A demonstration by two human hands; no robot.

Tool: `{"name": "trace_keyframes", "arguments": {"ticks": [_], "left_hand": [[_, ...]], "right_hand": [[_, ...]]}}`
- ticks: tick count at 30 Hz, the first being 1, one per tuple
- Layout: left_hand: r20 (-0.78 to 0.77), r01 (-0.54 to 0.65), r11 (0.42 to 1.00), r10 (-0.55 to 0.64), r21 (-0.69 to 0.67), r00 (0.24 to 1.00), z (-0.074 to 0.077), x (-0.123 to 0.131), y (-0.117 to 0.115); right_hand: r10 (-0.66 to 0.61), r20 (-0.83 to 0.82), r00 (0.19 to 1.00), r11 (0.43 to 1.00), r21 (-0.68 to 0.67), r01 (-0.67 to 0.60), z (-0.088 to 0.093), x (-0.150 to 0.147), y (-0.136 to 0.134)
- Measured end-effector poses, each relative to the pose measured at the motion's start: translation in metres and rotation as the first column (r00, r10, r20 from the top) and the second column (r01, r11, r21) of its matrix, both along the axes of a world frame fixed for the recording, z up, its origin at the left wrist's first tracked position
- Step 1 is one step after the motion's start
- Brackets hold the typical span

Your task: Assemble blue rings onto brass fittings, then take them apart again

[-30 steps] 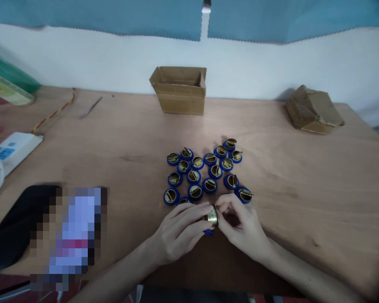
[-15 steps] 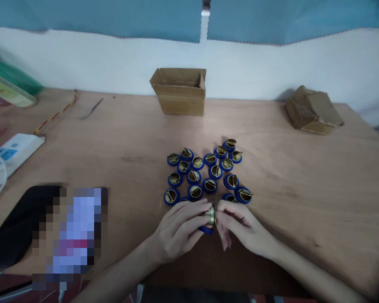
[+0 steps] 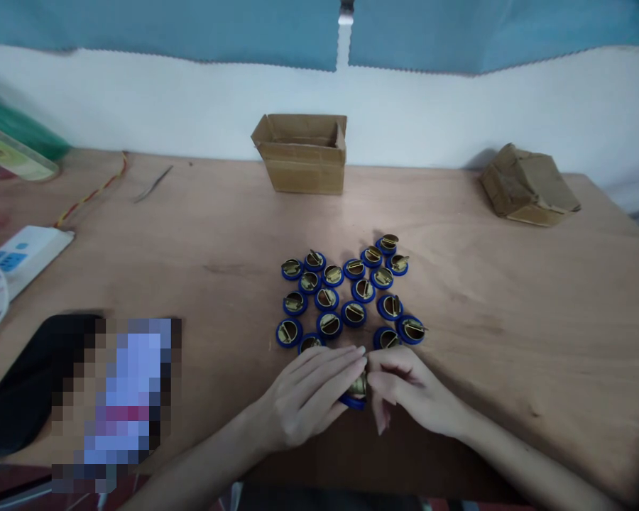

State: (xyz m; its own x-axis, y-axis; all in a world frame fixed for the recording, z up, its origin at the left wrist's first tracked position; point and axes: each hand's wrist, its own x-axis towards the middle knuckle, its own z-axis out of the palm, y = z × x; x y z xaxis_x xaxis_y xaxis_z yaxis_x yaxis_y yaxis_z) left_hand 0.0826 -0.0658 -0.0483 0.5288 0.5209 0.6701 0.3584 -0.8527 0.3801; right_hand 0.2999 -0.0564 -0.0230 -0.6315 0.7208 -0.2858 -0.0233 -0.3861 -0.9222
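Note:
Near the table's front edge, my left hand (image 3: pixel 309 397) is wrapped round a round pin badge (image 3: pixel 356 402) with a blue rim and a brass-coloured back. Its fingers lie over the top of the badge and cover most of it. From the other side my right hand (image 3: pixel 412 390) pinches at the badge's right edge with thumb and index finger, the other fingers hanging lower. Exactly what the right fingertips grip is hidden. Just beyond my hands lie several like pin badges (image 3: pixel 354 313), brass clips upward.
An open cardboard box (image 3: pixel 309 170) stands by the wall, and a crumpled cardboard box (image 3: pixel 532 188) lies at the back right. On the left are a white power strip (image 3: pixel 29 259), a black object (image 3: pixel 37 383) and a blurred-out phone-like thing (image 3: pixel 130 383).
Both hands have come slightly nearer to me with the badge. My left fingers have flattened further over it, and its brass back has tilted to face up more.

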Motion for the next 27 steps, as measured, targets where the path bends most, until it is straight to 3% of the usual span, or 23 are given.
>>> {"name": "trace_keyframes", "arguments": {"ticks": [3, 7, 11, 14, 16, 19, 21, 27], "left_hand": [[0.059, -0.057, 0.998, 0.059, -0.034, 0.997, 0.003, -0.001, 0.0], [0.1, -0.038, 0.998, 0.044, -0.058, 0.994, 0.005, 0.0, 0.0], [0.072, 0.065, 0.996, -0.06, -0.062, 0.996, 0.002, 0.004, -0.002], [0.007, 0.092, 0.994, -0.092, -0.053, 0.996, -0.001, 0.007, -0.003], [-0.044, 0.091, 0.995, -0.093, -0.035, 0.995, -0.002, 0.009, -0.003], [-0.102, 0.071, 0.997, -0.074, -0.026, 0.992, -0.002, 0.011, -0.002], [-0.118, 0.064, 0.997, -0.067, -0.032, 0.991, -0.001, 0.012, -0.002], [-0.148, 0.064, 0.996, -0.073, -0.068, 0.986, 0.003, 0.012, 0.001]], "right_hand": [[-0.026, -0.056, 0.998, 1.0, -0.009, 0.026, 0.01, 0.006, 0.004], [-0.189, -0.017, 0.982, 0.965, 0.181, 0.189, 0.021, 0.025, 0.009], [-0.499, 0.024, 0.866, 0.822, 0.331, 0.464, 0.027, 0.043, 0.015], [-0.669, 0.096, 0.737, 0.692, 0.441, 0.571, 0.034, 0.052, 0.024], [-0.716, 0.209, 0.666, 0.646, 0.561, 0.518, 0.038, 0.058, 0.033], [-0.644, 0.455, 0.615, 0.699, 0.677, 0.23, 0.04, 0.072, 0.046], [-0.528, 0.582, 0.618, 0.768, 0.638, 0.055, 0.036, 0.083, 0.054], [-0.28, 0.782, 0.558, 0.837, 0.483, -0.257, 0.029, 0.108, 0.061]]}}
